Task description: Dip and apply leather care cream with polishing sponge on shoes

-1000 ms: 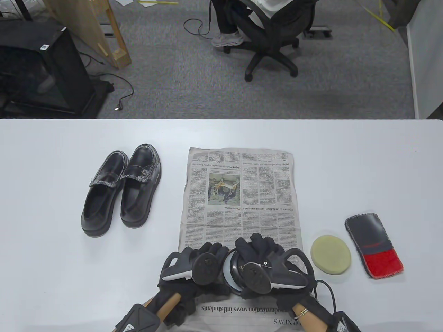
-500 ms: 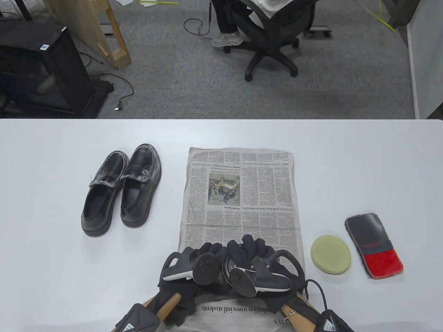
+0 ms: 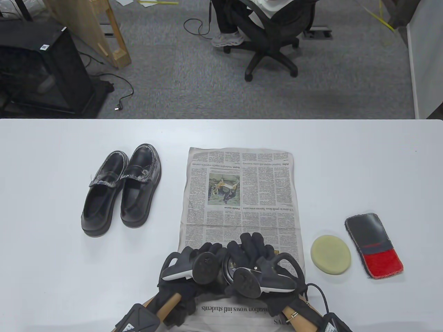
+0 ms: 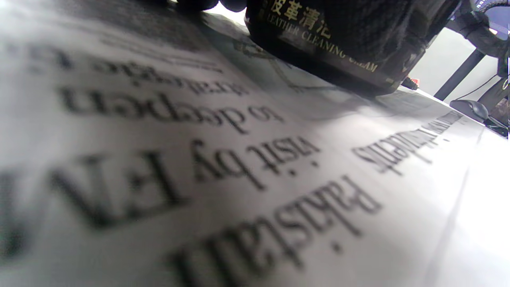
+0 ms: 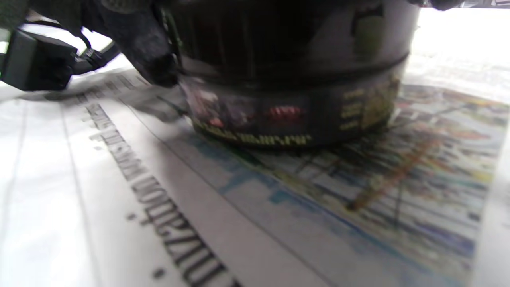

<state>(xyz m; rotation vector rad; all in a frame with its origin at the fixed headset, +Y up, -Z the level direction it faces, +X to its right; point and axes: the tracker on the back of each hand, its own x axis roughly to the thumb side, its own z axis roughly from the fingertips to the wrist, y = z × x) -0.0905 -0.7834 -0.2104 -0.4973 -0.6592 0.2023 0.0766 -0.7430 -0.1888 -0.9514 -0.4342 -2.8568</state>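
A black jar of leather cleaning cream [image 3: 225, 269] stands on the near end of the newspaper [image 3: 242, 193], almost covered by both gloved hands. My left hand [image 3: 202, 257] grips its left side; gold lettering shows on the jar [image 4: 334, 44] in the left wrist view. My right hand [image 3: 254, 247] curls over the top, around the lid. The jar [image 5: 295, 103] fills the right wrist view, with a gloved finger [image 5: 147, 52] against its ribbed upper part. The round yellow-green polishing sponge [image 3: 330, 255] lies to the right of the paper. A pair of scuffed black loafers [image 3: 121, 188] sits to the left.
A grey and red polishing cloth [image 3: 373, 245] lies right of the sponge. Beyond the far edge of the white table [image 3: 346, 155] a person sits on an office chair [image 3: 273, 41]. A black cabinet [image 3: 41, 69] stands on the floor at the left.
My right hand has turned on top of the jar, its tracker swinging to the left and then back slightly. The left hand and the jar have stayed where they were.
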